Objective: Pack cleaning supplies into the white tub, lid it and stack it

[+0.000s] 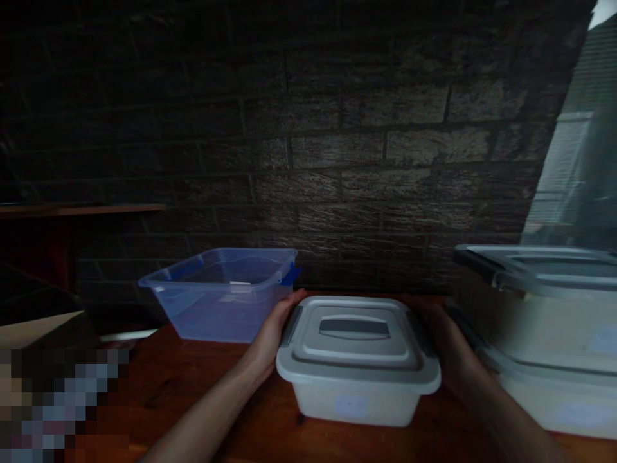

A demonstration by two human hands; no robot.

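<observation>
In front of me is a white plastic storage box (357,402) with a grey lid (308,344), a darker handle (354,328) set into its top and a pale label on the front. My left hand (274,328) holds its left side, with the fingers mostly hidden behind the lid edge. On the opposite side my right hand (446,337) grips it in shadow, its fingertips out of sight. The lid sits level on the box.
Left of the box, an open clear-blue plastic tub (212,315) stands on the wooden table (164,399). Two stacked lidded boxes (540,321) rise close beside my right arm. A dark brick wall (313,154) is behind, and a wooden shelf (81,209) juts in at left.
</observation>
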